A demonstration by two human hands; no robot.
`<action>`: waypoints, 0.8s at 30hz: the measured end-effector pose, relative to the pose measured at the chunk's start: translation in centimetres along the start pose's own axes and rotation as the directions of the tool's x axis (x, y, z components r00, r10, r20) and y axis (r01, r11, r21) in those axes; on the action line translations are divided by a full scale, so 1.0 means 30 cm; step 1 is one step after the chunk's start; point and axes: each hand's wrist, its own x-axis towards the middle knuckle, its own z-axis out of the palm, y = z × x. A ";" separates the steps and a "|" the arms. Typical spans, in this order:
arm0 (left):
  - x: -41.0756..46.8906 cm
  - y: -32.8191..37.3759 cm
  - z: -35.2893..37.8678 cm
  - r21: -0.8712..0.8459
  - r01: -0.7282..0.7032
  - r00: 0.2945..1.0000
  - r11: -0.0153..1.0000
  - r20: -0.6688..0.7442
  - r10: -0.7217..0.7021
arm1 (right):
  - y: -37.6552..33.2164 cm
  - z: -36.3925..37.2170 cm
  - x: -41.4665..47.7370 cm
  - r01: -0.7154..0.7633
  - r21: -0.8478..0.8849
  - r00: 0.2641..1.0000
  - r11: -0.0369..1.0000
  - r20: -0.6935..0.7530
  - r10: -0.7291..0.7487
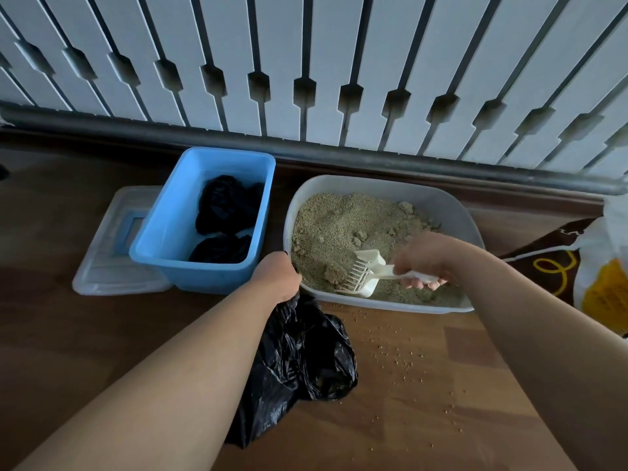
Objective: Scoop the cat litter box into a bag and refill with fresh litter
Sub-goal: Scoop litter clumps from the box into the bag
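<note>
Right grip curls round the scoop, tines in the litter near the box's six o'clock edge. Left grip clutches the bag at the box's eight o'clock.

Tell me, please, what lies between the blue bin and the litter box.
In the head view, the left hand, gripping the bag, fills the gap's near end; farther back is bare floor.
</note>
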 end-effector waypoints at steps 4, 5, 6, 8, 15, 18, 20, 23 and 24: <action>0.003 -0.003 -0.009 -0.003 -0.014 1.000 1.000 0.007 0.014 | 0.031 0.079 0.044 0.071 0.078 0.993 0.994 -0.098 -0.063; 0.007 -0.005 -0.011 -0.009 -0.008 1.000 1.000 0.003 0.008 | 0.029 0.112 0.066 0.080 0.117 0.990 0.990 -0.124 -0.066; 0.011 -0.006 -0.012 -0.017 -0.002 1.000 1.000 -0.001 0.002 | 0.027 0.145 0.087 0.080 0.192 0.987 0.978 -0.154 -0.051; 0.019 -0.009 -0.010 -0.027 0.008 1.000 1.000 -0.005 -0.008 | 0.017 0.208 0.120 0.087 0.372 0.982 0.924 -0.187 -0.017; 0.030 -0.017 -0.005 -0.046 -0.001 1.000 0.999 -0.012 0.000 | -0.001 0.264 0.184 0.135 0.383 0.970 0.914 -0.238 -0.044; 0.028 -0.015 -0.008 -0.050 0.008 1.000 0.999 -0.008 -0.008 | 0.001 0.274 0.197 0.164 0.245 0.947 0.956 -0.309 -0.083; 0.026 -0.019 -0.009 -0.046 0.012 1.000 0.999 0.014 -0.012 | 0.017 0.289 0.184 0.201 0.274 0.930 0.940 -0.355 -0.095; 0.013 -0.024 -0.018 -0.037 0.007 0.999 0.999 0.042 -0.005 | 0.042 0.293 0.149 0.251 0.347 0.914 0.904 -0.393 -0.102; 0.006 -0.024 -0.022 -0.038 0.009 0.998 0.999 0.056 -0.007 | 0.047 0.288 0.135 0.264 0.360 0.908 0.895 -0.405 -0.105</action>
